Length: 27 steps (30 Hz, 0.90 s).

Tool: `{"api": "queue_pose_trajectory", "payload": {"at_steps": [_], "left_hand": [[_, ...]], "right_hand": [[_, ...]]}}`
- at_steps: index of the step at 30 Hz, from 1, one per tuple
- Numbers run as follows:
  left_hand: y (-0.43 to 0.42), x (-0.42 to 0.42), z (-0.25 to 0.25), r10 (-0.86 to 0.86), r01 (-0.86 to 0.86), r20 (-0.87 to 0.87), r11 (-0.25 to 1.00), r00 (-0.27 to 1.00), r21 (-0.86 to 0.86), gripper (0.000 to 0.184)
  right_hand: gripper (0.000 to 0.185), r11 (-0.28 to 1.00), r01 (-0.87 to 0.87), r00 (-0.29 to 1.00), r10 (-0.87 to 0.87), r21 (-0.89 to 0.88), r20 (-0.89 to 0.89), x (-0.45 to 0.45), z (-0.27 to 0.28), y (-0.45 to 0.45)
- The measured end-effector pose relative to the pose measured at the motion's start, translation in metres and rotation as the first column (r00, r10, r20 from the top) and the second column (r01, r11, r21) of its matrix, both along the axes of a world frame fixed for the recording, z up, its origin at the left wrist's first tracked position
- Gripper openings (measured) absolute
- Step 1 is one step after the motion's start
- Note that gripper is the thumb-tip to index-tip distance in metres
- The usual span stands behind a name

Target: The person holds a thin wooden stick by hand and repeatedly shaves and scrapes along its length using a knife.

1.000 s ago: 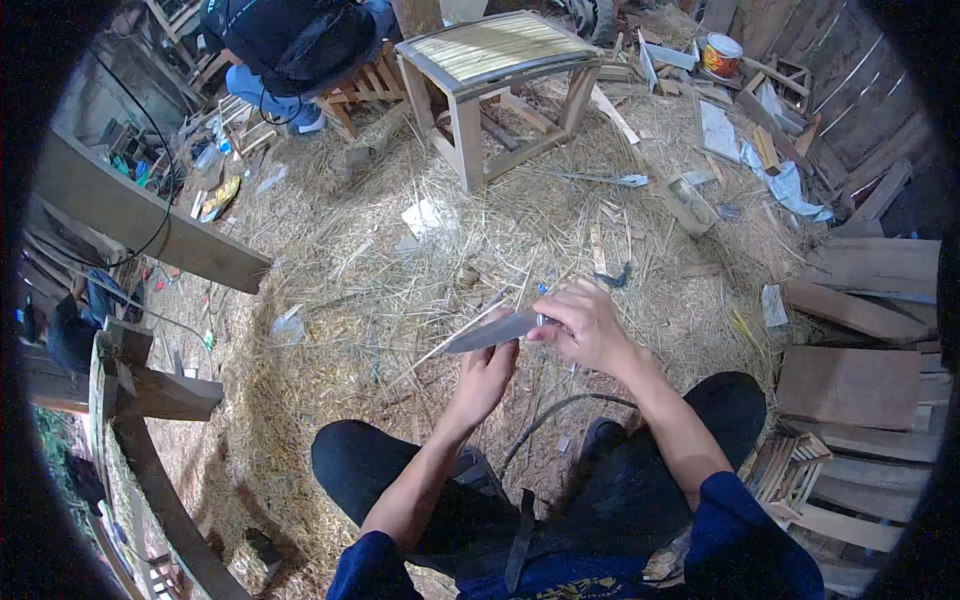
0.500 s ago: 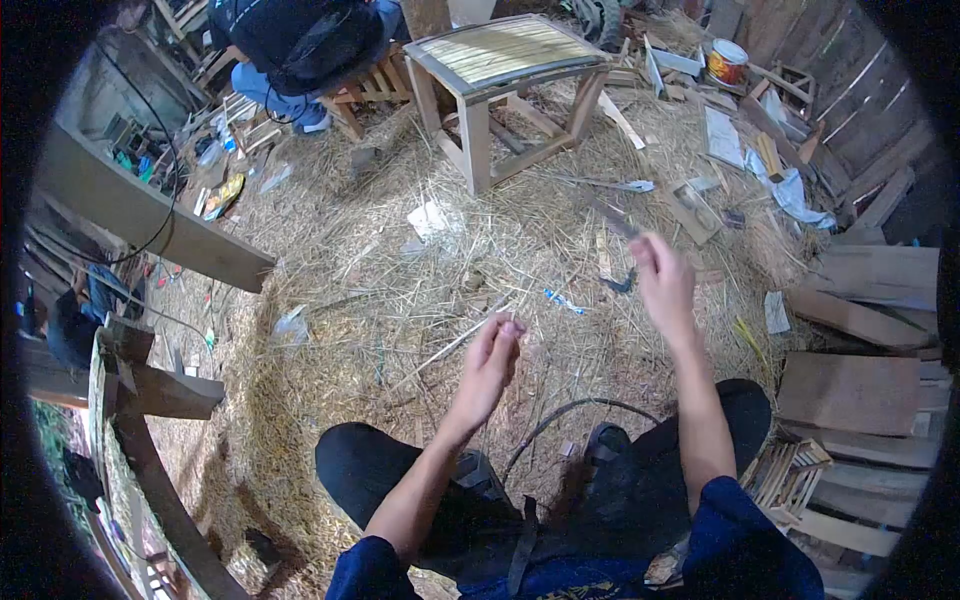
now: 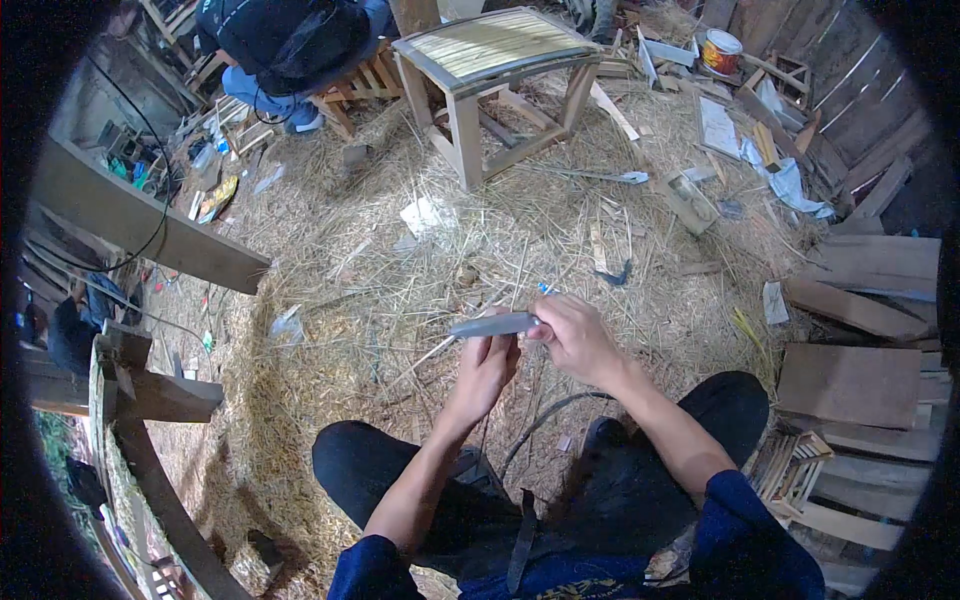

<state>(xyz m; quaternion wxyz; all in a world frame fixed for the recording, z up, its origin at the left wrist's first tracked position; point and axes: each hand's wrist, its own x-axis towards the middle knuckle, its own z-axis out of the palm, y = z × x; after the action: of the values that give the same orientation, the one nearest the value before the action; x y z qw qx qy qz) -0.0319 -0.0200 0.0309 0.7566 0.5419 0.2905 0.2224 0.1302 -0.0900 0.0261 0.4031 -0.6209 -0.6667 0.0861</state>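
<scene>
My right hand (image 3: 580, 342) is closed around the handle of a knife (image 3: 493, 325). Its broad grey blade points left and lies across the top of my left hand (image 3: 484, 375). My left hand is closed, with thumb and fingers pinched together under the blade. Whatever it grips is too thin or too hidden to make out. Both hands are close together above the straw-strewn floor, in front of my bent knees.
A slatted bamboo-topped wooden stool (image 3: 500, 45) stands ahead. A person in dark clothes (image 3: 290, 45) bends over at upper left. Wooden beams (image 3: 160, 220) jut in from the left. Stacked boards (image 3: 850, 385) lie at right, with a paint bucket (image 3: 720, 52) farther back.
My right hand has swung the knife in from the right, down and left, and its blade now lies over my left hand. The left hand has hardly moved.
</scene>
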Motion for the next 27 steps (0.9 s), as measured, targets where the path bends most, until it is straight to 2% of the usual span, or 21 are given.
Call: {"api": "queue_pose_trajectory", "payload": {"at_steps": [4, 7, 10, 11, 12, 14, 16, 17, 18, 20, 22, 23, 26, 27], "left_hand": [[-0.003, -0.004, 0.011, -0.055, 0.055, -0.010, 0.997, 0.998, -0.058, 0.020], [-0.007, -0.006, 0.021, -0.017, 0.010, -0.076, 0.995, 0.997, -0.096, 0.020], [-0.007, -0.010, 0.025, -0.135, 0.122, -0.076, 0.981, 0.988, -0.149, 0.015], [-0.013, -0.013, 0.034, -0.252, 0.225, -0.143, 0.957, 0.957, -0.184, 0.014], [-0.025, -0.008, 0.019, -0.240, 0.241, -0.015, 0.966, 0.971, 0.094, 0.015], [-0.026, -0.003, 0.025, -0.197, 0.197, 0.011, 0.975, 0.980, -0.105, 0.014], [-0.007, -0.006, 0.010, -0.076, 0.073, -0.036, 0.994, 0.996, -0.079, 0.019], [0.001, -0.005, 0.000, -0.004, 0.005, 0.011, 0.998, 1.000, -0.070, 0.018], [0.007, -0.004, 0.001, 0.043, -0.039, 0.040, 0.995, 0.998, -0.091, 0.018], [0.011, -0.003, 0.007, 0.039, -0.038, 0.040, 0.999, 0.998, -0.025, 0.017], [0.009, 0.000, 0.003, 0.059, -0.059, 0.024, 0.998, 0.998, -0.011, 0.017], [0.007, 0.000, 0.001, 0.075, -0.075, 0.015, 0.997, 0.997, -0.002, 0.017], [0.004, 0.000, -0.002, 0.069, -0.067, -0.030, 0.997, 0.997, 0.035, 0.017], [0.002, 0.001, -0.004, 0.075, -0.072, -0.035, 0.995, 0.997, 0.068, 0.017]], "right_hand": [[0.021, 0.998, -0.041, 0.995, 0.037, 0.045, 0.093, 0.008, 0.008, -0.002], [0.018, 0.999, -0.022, 0.981, 0.016, 0.030, 0.193, 0.011, 0.009, 0.000], [0.012, 0.946, 0.216, 0.972, -0.233, -0.241, -0.043, 0.034, 0.002, 0.006], [0.013, 0.918, 0.360, 0.930, -0.367, -0.170, -0.012, 0.053, -0.004, 0.008], [0.014, 0.864, 0.495, 0.868, -0.497, -0.093, 0.008, 0.075, -0.007, 0.007], [0.022, 0.761, 0.618, 0.785, -0.611, -0.195, 0.102, 0.104, 0.000, -0.001], [0.033, 0.763, 0.646, 0.761, -0.646, -0.019, -0.060, 0.091, 0.004, -0.001], [0.039, 0.751, 0.658, 0.751, -0.645, 0.065, -0.143, 0.084, 0.005, -0.002], [0.038, 0.808, 0.589, 0.804, -0.582, 0.028, -0.119, 0.075, 0.007, -0.003], [0.037, 0.888, 0.455, 0.885, -0.459, -0.057, -0.082, 0.054, 0.010, -0.003], [0.037, 0.950, 0.306, 0.952, -0.307, -0.062, -0.002, 0.029, 0.016, 0.001], [0.037, 0.972, 0.223, 0.975, -0.222, -0.067, 0.035, 0.019, 0.017, 0.003], [0.035, 0.991, 0.116, 0.992, -0.119, 0.073, 0.049, 0.002, 0.010, 0.007], [0.033, 0.995, 0.100, 0.995, -0.100, 0.014, 0.016, -0.001, 0.009, 0.005]]}}
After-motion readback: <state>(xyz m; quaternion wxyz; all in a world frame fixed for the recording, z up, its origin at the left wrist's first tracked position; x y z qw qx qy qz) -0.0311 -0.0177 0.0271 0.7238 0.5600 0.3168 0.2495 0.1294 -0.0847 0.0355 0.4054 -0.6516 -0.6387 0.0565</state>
